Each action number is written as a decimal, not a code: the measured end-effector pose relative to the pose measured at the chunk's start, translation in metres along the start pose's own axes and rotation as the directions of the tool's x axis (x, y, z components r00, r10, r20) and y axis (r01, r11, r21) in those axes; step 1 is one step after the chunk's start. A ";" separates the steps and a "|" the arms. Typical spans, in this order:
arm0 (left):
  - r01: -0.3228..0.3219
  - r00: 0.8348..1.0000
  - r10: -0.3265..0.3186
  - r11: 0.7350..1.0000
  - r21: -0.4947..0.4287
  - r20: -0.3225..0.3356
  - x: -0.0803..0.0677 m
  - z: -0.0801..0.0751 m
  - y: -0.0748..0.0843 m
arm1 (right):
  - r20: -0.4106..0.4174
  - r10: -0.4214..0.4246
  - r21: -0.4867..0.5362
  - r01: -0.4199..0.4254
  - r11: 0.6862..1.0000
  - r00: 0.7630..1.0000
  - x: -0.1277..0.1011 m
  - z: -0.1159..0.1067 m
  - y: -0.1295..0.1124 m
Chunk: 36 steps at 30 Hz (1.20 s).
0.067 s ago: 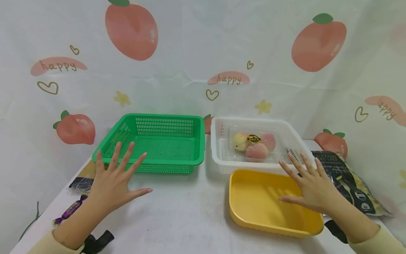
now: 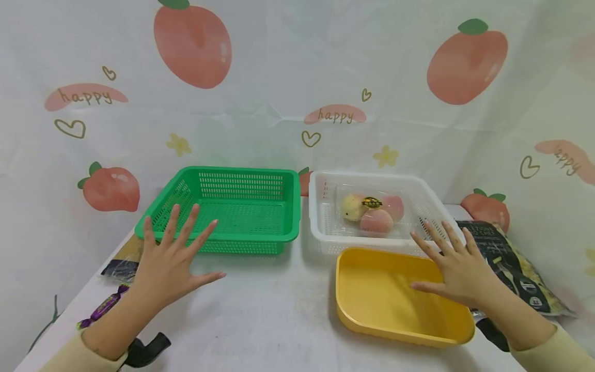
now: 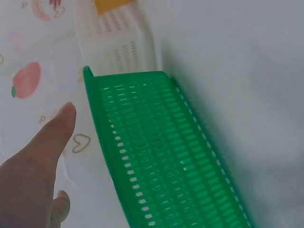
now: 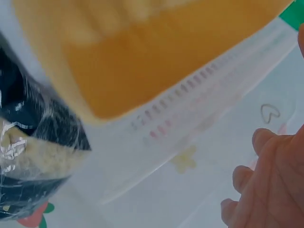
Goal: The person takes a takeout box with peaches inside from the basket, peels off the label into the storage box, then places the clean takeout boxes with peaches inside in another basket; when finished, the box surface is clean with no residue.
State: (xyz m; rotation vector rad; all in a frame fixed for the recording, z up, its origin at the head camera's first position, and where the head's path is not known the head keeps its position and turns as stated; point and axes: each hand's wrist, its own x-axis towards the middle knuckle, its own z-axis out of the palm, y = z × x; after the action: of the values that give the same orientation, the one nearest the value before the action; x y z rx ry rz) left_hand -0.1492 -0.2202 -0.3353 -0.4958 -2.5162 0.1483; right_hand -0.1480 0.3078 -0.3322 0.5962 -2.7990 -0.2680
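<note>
My left hand [image 2: 169, 266] hovers with spread, straight fingers, its fingertips in front of the near edge of a green plastic basket [image 2: 260, 238]. Only its thumb and part of another finger show beside that basket in the left wrist view. My right hand [image 2: 460, 268], fingers also spread, hangs over the right side of a yellow bin [image 2: 376, 289]. Neither hand holds anything. Behind the bin, a white basket [image 2: 321, 227] contains a clear plastic pack of round peach-like fruits [image 2: 376, 222], pink and pale yellow, with a dark label. In the right wrist view, several fingers appear at the right edge.
At the right lies a black-and-yellow plastic bag [image 2: 511, 268], partly behind my right arm. On the left are a purple wrapped candy [image 2: 108, 305] and a clear-and-brown packet [image 2: 122, 263], partly hidden by my left hand. A peach-patterned cloth [image 2: 260, 62] hangs behind.
My left hand has shifted slightly up and to the right. The right hand has also risen a little and drifted slightly right. The baskets and bin have stayed put.
</note>
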 end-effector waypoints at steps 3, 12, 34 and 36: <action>-0.012 1.000 0.012 1.000 -0.023 -0.021 0.010 0.000 0.004 | 0.028 0.029 0.037 -0.030 0.999 0.999 0.005 -0.003 0.009; -0.062 0.998 0.062 0.998 -0.025 -0.006 0.039 0.007 0.010 | 0.162 0.122 0.193 -0.153 0.969 0.979 0.030 -0.009 0.038; 0.026 0.986 -0.016 0.998 -0.057 0.167 0.108 0.023 0.037 | 0.390 0.233 0.481 -0.413 0.773 0.891 0.090 -0.010 0.102; 0.026 0.986 -0.011 0.996 -0.089 0.167 0.113 0.026 0.043 | 0.405 0.226 0.525 -0.427 0.736 0.886 0.093 -0.012 0.105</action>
State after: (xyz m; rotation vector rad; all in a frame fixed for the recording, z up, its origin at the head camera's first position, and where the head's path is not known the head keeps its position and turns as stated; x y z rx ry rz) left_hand -0.2372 -0.1374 -0.3080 -0.5155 -2.6998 0.0714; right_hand -0.2653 0.3610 -0.2759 0.1472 -3.2223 0.7022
